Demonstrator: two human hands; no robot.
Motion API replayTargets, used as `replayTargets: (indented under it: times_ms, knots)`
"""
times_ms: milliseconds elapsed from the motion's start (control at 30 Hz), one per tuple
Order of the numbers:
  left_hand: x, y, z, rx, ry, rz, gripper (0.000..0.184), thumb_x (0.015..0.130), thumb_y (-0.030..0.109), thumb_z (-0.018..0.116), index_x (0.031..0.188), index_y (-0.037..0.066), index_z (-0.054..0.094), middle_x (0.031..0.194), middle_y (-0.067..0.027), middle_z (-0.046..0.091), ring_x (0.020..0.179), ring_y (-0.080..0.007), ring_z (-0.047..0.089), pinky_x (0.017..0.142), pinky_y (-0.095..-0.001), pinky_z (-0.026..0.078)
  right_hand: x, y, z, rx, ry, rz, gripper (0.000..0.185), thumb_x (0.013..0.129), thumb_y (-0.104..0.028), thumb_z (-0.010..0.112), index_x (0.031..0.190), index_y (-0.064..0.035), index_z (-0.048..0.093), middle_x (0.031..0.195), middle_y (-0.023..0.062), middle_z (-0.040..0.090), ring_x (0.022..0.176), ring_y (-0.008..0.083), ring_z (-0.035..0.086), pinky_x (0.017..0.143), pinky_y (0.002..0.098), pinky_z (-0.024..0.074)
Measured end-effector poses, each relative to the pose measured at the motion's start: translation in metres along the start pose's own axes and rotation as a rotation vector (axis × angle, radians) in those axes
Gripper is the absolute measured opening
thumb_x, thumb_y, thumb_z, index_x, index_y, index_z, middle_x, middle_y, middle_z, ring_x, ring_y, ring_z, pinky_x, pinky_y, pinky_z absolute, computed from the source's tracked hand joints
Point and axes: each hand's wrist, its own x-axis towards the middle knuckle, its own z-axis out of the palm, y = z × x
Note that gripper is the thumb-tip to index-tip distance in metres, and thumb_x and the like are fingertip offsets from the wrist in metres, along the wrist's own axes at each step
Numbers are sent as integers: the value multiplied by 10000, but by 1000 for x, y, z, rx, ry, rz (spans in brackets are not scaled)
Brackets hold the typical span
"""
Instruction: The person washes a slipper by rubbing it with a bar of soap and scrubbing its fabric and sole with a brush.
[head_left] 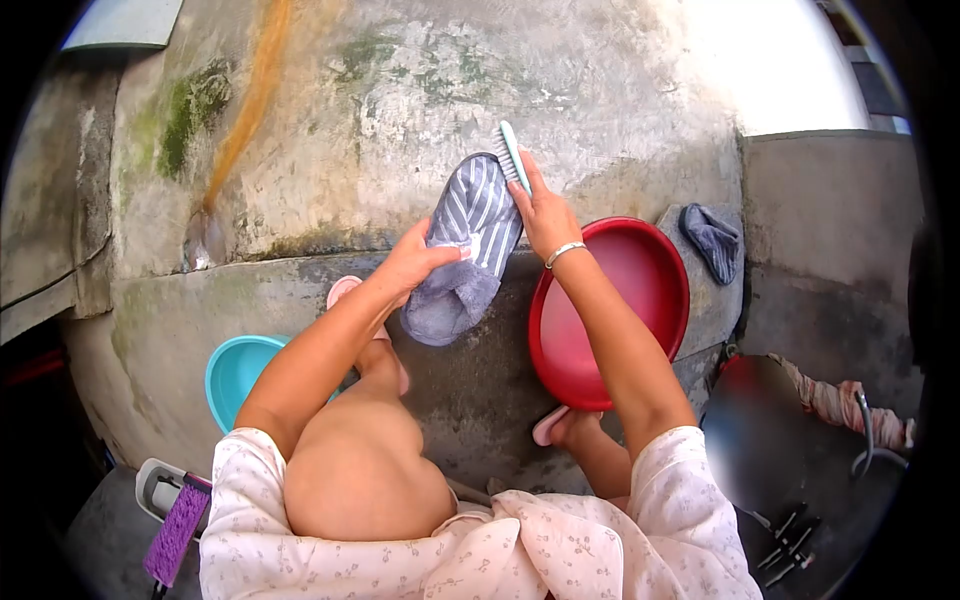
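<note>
A grey-and-white striped slipper (478,205) with a fluffy grey opening is held up in front of me. My left hand (415,262) grips its left side, thumb across the striped upper. In my right hand (543,208) is a light blue brush (513,158), its white bristles facing the slipper's toe edge. Below and to the right of the slipper stands a red basin (655,290) with liquid in it, partly hidden behind my right forearm. Another grey slipper (710,242) lies on a grey ledge beyond the basin.
A turquoise basin (228,370) sits at the left, partly behind my left arm. Farther left is a purple brush-like head (178,535) on a frame. A stained concrete wall (400,100) rises ahead. Cloth and a metal hook (865,430) are at the right.
</note>
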Motion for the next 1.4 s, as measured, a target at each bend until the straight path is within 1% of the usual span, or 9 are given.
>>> replayTargets:
  times_ms: [167,433,633,700,900,1000,1133,1300,1400]
  knots:
    - [14,12,-19,15,3,-108,507,767,84,730,1223,-27,540,1070,-121,671,957,-184,653,866,-326,510,-15,-29,-8,-285,-269,-147,574,998,-456,406,1508,-291,203,845,249,672,806,435,655,709,525,498]
    - [24,19,-24,-20,-7,-32,460,781,63,685,1216,-12,555,1072,-83,667,954,-148,639,870,-300,496,-24,-37,-4,-211,-232,-190,538,1007,-453,365,1499,-274,238,843,268,666,802,451,648,707,537,495]
    - [24,13,-17,44,28,116,451,785,66,691,1208,-8,555,1065,-95,673,919,-171,664,832,-312,527,13,-11,0,17,-57,63,535,1008,-457,362,1495,-269,249,886,281,664,833,455,646,725,526,492]
    - [25,21,-24,18,53,-45,483,778,71,701,1230,-9,552,1096,-83,662,978,-149,636,892,-298,487,-15,-32,4,-113,-208,-107,535,1007,-466,353,1491,-258,263,894,276,668,845,460,641,747,525,493]
    - [23,11,-22,94,53,86,492,774,83,697,1232,-11,545,1072,-91,672,948,-161,653,858,-306,510,6,-17,-2,-70,-92,33,528,1012,-447,357,1490,-245,258,851,269,669,819,452,644,704,536,490]
    - [19,21,-29,16,0,29,505,778,83,691,1251,-7,539,1091,-75,663,975,-152,637,894,-294,484,-14,-31,2,-122,-233,-172,518,1014,-441,359,1479,-227,283,851,275,664,817,456,640,704,531,486]
    - [23,15,-25,62,5,106,485,785,66,683,1245,1,543,1078,-91,673,951,-160,656,860,-302,514,21,-12,-4,20,-76,11,539,1014,-439,357,1499,-227,257,846,297,649,830,464,632,730,529,481]
    - [21,22,-36,-10,6,18,500,770,79,728,1229,-2,549,1078,-79,668,982,-143,632,908,-298,479,7,-26,-5,-52,-241,-157,533,1008,-461,358,1481,-225,295,879,284,663,851,459,638,749,517,489]
    - [22,20,-32,65,5,125,482,789,57,700,1238,-8,537,1079,-81,668,962,-145,651,881,-300,509,29,-14,-11,60,-51,10,534,1009,-455,354,1491,-239,277,891,297,656,862,472,632,764,533,479]
